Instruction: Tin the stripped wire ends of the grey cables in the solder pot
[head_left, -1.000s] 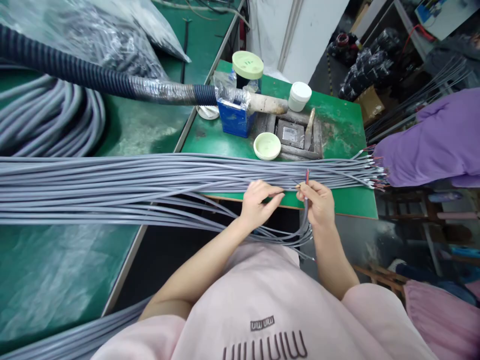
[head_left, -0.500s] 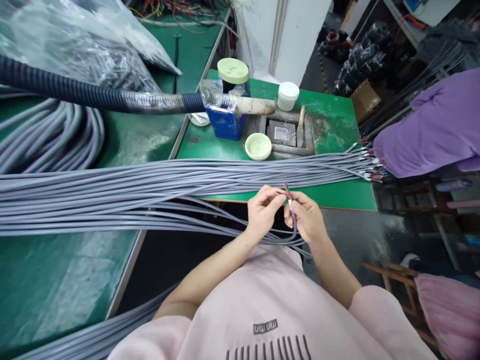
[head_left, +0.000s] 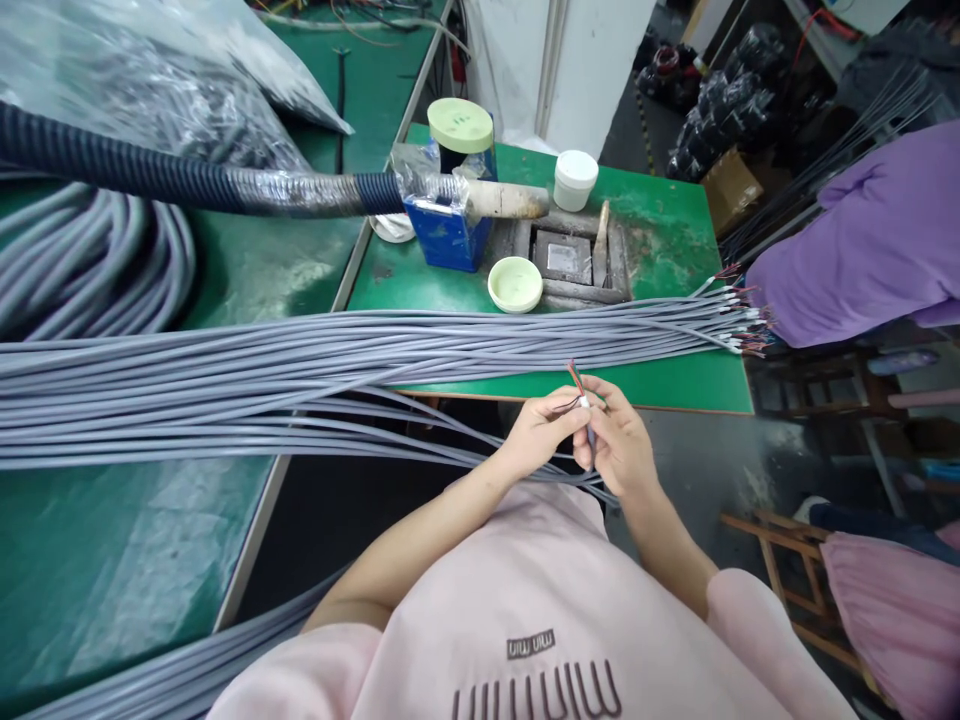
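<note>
Near the table's front edge, my right hand pinches a grey cable end with a white band and thin coloured wires fanning out at its tip, red among them. Close against it on the left, my left hand has thumb and fingers pressed together at the white band, a dark wire beside the fingertips. Behind both hands a thick bundle of grey cables runs across the tables, its stripped ends at the right edge.
A blue container with a hose nozzle, a white tub, a pale green dish and a square metal fixture with a brush are on the green table. A person in purple is at right.
My left hand has moved right, from the loose wires to the white band beside my right hand. The cable end stands more upright. The view has shifted slightly.
</note>
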